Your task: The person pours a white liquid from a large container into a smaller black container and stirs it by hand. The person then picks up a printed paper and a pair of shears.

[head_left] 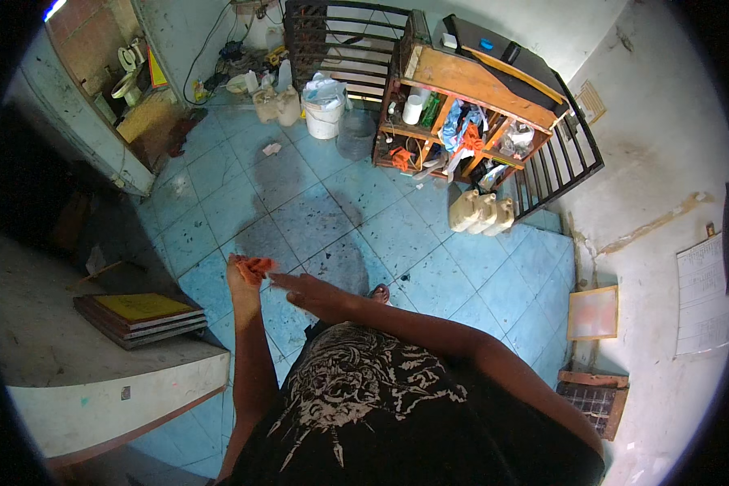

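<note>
Far L, upper: open doorway w/ a toilet (126, 87) inside. Below, lower L: pale counter (121, 417) w/ curved front edge; on top, near its R end, a stack of boards (138, 317), top one yellow.

Next, approx. L of ctr: L hand (241, 279), arm up from lower edge, fingers closed on an orange cloth (255, 267). Cloth is bunched at the fingertips, sticking out to the R, up above the blue tile floor (393, 198). Up top, along the wall: 2 cloudy jugs (277, 105) side by side.

R hand (316, 298) comes across from the R, back of hand up, fingers stretched out w/ thumb apart, so wide rather than gripping; its fingertips are just beside the cloth, can't tell if touching. Behind, upper ctr: white bucket (324, 123) w/ pale stuff in the top, dark metal rail (344, 40) behind it. Lower ctr: black shirt (340, 381) w/ pale print; a foot (379, 293) shows just past it.

Upper R of ctr: wooden cabinet (470, 73), shelves crammed, incl. orange rags (401, 158). At its R foot, 3 cream jugs (464, 212) in a row. Far R: framed panel (593, 314) vs. wall, paper sheet (701, 292) higher up.
</note>
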A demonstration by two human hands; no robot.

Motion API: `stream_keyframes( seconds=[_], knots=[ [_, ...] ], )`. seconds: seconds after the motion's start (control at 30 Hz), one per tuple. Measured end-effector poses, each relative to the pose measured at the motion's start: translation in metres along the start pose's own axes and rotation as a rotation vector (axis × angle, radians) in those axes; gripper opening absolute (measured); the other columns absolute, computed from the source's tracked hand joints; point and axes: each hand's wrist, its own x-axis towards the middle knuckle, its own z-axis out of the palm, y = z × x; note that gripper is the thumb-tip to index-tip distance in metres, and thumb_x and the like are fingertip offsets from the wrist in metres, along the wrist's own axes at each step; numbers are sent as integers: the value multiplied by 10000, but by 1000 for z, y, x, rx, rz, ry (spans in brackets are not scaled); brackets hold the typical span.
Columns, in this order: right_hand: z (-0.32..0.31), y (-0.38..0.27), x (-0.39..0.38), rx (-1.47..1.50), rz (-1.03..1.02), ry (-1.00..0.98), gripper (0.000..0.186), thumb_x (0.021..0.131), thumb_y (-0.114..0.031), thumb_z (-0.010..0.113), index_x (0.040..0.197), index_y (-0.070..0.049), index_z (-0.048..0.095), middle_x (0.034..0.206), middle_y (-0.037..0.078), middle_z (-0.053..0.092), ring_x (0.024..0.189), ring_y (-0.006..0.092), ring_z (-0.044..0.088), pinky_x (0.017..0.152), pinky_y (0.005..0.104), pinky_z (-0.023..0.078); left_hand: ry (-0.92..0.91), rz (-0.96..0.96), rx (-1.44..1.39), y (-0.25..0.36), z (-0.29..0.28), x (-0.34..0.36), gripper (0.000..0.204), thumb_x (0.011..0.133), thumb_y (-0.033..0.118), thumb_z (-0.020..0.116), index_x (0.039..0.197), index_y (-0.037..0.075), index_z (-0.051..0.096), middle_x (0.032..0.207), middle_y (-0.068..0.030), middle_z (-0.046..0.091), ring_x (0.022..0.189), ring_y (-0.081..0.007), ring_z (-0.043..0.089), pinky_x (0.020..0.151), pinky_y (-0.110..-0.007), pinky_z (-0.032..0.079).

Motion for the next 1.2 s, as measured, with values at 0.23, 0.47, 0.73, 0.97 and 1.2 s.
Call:
stream_keyframes(
  seconds=[0.23, 0.47, 0.73, 0.97, 1.2],
  knots=[
    [-19, 28, 9, -435, -120, 597, 535, 977, -329, 471, 1362, 40, 434, 1452, 249, 371, 1366, 371, 344, 1149, 416, 236, -159, -311, -575, -17, 120, -20, 556, 961, 560, 417, 1058, 43, 595, 994, -110, 647, 907, -274, 624, 838, -396, 498],
    [-30, 48, -10, -710, -94, 596, 412, 834, -227, 564, 1146, 41, 576, 1261, 237, 543, 1298, 406, 403, 1101, 503, 292, -199, -420, -325, -30, 150, -42, 465, 953, 503, 506, 1123, 78, 588, 1069, -102, 640, 995, -264, 621, 912, -442, 482],
    [-31, 56, 0, -817, -226, 362, 394, 752, -217, 577, 1077, 2, 612, 1179, 234, 586, 1266, 439, 427, 1080, 574, 285, -251, -535, -461, -76, 70, 27, 354, 916, 401, 582, 1070, 82, 597, 991, -70, 649, 890, -238, 642, 741, -381, 537],
    [-52, 87, -29, -41, 211, 180, 572, 968, -500, 416, 1224, -18, 584, 1325, 154, 546, 1298, 355, 440, 1091, 486, 319, -7, -2, -506, 55, 55, 68, 250, 934, 257, 545, 733, 141, 454, 607, 9, 427, 495, -135, 411, 463, -282, 336],
    [-121, 79, 13, 1212, 313, 451, 777, 948, -681, 267, 1297, -32, 512, 1251, 97, 581, 1148, 251, 535, 1009, 429, 390, -40, 980, 917, -22, 204, 35, 171, 820, 77, 692, 966, 50, 606, 903, -126, 617, 830, -291, 645, 688, -390, 530]
  ],
)
